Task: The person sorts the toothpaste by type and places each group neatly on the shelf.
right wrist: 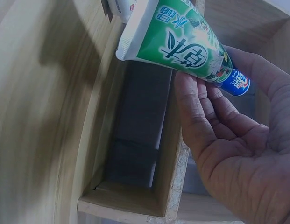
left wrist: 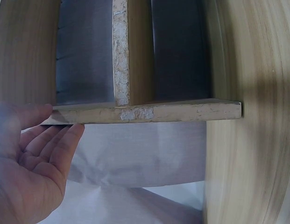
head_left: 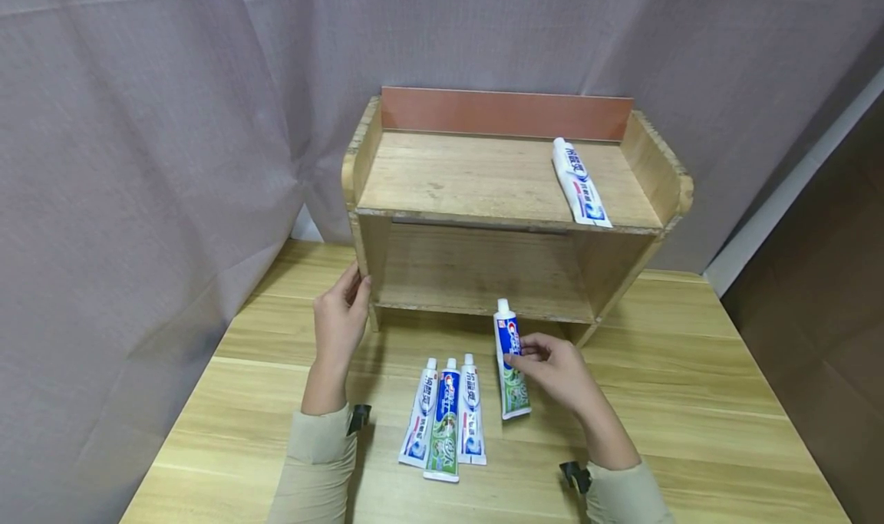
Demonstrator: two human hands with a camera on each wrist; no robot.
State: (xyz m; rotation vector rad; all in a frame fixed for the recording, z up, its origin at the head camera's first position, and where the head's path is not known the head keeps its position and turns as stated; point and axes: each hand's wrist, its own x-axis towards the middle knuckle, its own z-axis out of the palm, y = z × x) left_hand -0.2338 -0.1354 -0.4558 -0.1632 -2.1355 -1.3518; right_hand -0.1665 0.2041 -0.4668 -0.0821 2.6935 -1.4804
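Though two-tiered, shelf with one tube

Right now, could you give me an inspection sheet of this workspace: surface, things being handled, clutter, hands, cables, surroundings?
Surface: wood-grain table, with a wooden shelf standing on it.
Job's things: three toothpaste tubes lying close together on the table; one white tube lying on top of the shelf; one blue-and-green tube held.
Clutter: nothing seen.
Hands: left hand grips the shelf's left side; right hand pinches the blue-and-green tube.
Cables: nothing seen.
Surroundings: greyish cloth behind and at left; brown surface at right.
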